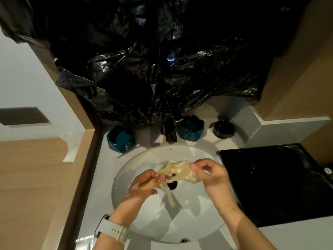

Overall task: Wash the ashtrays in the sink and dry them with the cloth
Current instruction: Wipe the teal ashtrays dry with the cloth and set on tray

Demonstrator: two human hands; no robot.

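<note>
Stretching the cream cloth (pixel 177 170) over the sink (pixel 198 222) at lower center, I pinch it with left hand (pixel 146 184) and right hand (pixel 210 174).

Open basin, crowded rim

Free over sink (pixel 144 210); blocked behind by tap (pixel 170 131), teal ashtrays (pixel 120 138) (pixel 191 129), black ashtray (pixel 223 129); right by black tray (pixel 277 184).

I saw two ashtrays (pixel 120 138) (pixel 191 129) flanking the faucet (pixel 170 131) behind the sink (pixel 144 219), with a tray (pixel 281 184) to its right.
</note>
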